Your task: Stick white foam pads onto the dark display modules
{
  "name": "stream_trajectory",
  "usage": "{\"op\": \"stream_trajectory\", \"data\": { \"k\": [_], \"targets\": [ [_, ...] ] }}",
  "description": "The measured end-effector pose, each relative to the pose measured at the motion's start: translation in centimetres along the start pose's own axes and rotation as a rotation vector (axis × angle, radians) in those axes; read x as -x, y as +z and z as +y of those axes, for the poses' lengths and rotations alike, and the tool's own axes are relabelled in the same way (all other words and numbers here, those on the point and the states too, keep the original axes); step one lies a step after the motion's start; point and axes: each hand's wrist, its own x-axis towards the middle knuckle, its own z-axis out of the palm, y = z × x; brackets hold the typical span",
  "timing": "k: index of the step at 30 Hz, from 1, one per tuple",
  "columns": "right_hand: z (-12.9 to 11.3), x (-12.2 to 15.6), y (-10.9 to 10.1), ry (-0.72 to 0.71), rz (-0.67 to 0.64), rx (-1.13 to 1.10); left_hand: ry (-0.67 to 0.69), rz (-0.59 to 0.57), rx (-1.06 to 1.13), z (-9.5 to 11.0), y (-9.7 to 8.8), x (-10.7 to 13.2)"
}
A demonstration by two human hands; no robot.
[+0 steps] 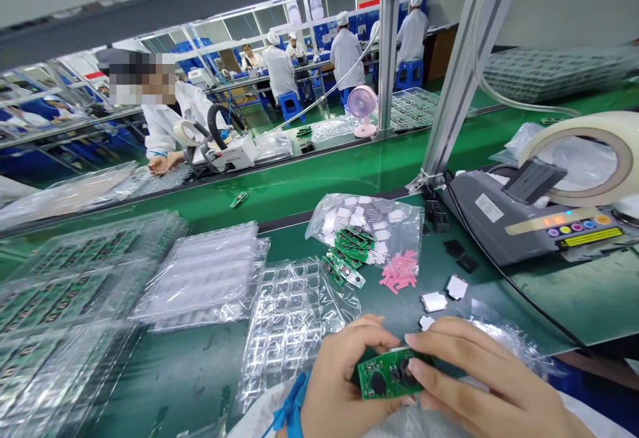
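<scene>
Both my hands hold one small green circuit board (387,375) close to me at the bottom of the view. My left hand (342,381) grips its left end, with a blue strap at the wrist. My right hand (479,375) pinches its right end, fingers over the top edge. Just beyond lie a pile of green circuit boards (349,251), a heap of pink strips (399,271), and small white pads (434,301) on the green mat.
Clear plastic trays (289,318) and stacked trays of boards (54,305) fill the left. A grey tape dispenser (524,215) with a large tape roll (594,155) stands at right, its black cable trailing forward. A bag of white pads (372,218) lies mid-table. Co-workers sit beyond the conveyor.
</scene>
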Motion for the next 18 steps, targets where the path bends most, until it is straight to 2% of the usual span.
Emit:
{"op": "stream_trajectory", "data": {
  "k": [4, 8, 12, 15, 18],
  "targets": [
    [-0.4, -0.9, 0.3, -0.008, -0.105, -0.085, -0.058, 0.010, -0.055, 0.1, 0.0, 0.0],
    [-0.2, -1.9, 0.4, -0.025, -0.013, -0.130, -0.109, 0.023, -0.067, 0.5, -0.2, -0.2],
    [0.0, -2.7, 0.4, -0.128, 0.083, -0.181, 0.019, 0.042, -0.029, 0.9, -0.6, -0.6],
    [-0.2, -2.9, 0.6, -0.109, 0.083, -0.199, 0.115, 0.062, -0.101, 1.1, -0.9, -0.7],
    [-0.3, -2.9, 0.8, -0.085, 0.074, -0.190, 0.129, 0.056, -0.214, 1.3, -0.9, -0.5]
  ]
}}
